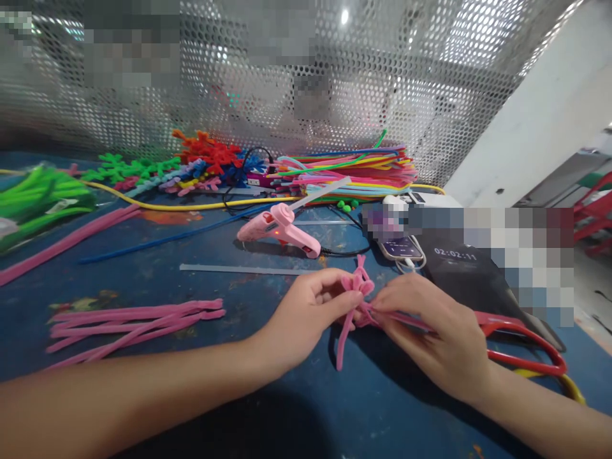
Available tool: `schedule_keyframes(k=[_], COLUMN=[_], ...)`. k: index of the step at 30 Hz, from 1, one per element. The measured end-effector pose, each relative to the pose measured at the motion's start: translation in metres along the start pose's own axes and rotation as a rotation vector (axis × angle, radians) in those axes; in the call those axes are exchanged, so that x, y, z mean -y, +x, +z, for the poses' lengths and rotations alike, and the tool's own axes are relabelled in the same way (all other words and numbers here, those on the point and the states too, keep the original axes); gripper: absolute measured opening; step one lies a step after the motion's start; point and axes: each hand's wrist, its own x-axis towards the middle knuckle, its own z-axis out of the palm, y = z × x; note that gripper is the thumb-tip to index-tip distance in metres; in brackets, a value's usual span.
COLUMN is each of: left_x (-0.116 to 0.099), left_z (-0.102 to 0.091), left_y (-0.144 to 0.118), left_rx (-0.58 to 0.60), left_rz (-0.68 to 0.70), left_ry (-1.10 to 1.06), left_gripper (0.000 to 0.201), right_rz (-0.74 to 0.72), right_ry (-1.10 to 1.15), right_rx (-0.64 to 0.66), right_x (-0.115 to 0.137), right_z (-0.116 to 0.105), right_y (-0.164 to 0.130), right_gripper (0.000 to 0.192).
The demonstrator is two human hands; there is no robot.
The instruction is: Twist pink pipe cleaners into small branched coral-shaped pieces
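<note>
— Both hands are working on the same thing, then?

— Yes. My left hand (306, 312) is pinching the pink pipe cleaner shape (357, 299) from its left side, fingers closed on the twisted loops. My right hand (430, 325) is gripping the same shape from the right, thumb and fingertips closing on its middle.

— Where is it sitting?

— I'm holding it just above the blue table (201, 408), near the front edge, with one loose end hanging down to the surface.

— What's lying around you?

— A bundle of pink pipe cleaners (134, 322) is resting to my left. A pink glue gun (280, 231) is lying behind my hands, a clear glue stick (239, 269) beside it. A phone (401, 247) is charging near my right hand, red scissors (526, 347) are lying under my right wrist, and a heap of coloured pipe cleaners (344, 169) is sitting against the mesh wall (430, 76).
</note>
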Motion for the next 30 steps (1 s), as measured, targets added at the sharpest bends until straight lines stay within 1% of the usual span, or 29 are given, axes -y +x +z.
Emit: schedule_keyframes(k=[3,11,15,19,21,27,30], left_x=[0.0,-0.002,-0.003,-0.003,-0.002,-0.002,-0.003], left_z=[-0.002,-0.006,-0.007,-0.009,-0.01,-0.011,-0.011], left_y=[0.001,0.002,0.004,0.005,0.005,0.006,0.006], left_rx=[0.013,0.042,0.076,0.097,0.096,0.102,0.102], left_rz=[-0.029,-0.156,-0.171,-0.178,-0.18,-0.182,-0.179], left_ry=[0.02,0.032,0.051,0.064,0.075,0.073,0.072], left_gripper=[0.012,0.022,0.022,0.018,0.017,0.017,0.017], right_rz=[-0.025,-0.016,-0.011,0.039,0.055,0.092,0.116], right_ry=[-0.02,0.015,0.034,0.035,0.045,0.074,0.107], right_rx=[-0.003,-0.036,-0.042,-0.047,-0.05,-0.052,-0.076], right_x=[0.0,-0.005,-0.006,-0.005,-0.006,-0.008,-0.01], right_z=[0.0,0.002,0.001,0.001,0.001,0.004,0.005], right_y=[0.002,0.001,0.001,0.003,0.003,0.001,0.0], right_gripper=[0.016,0.017,0.014,0.007,0.006,0.018,0.018])
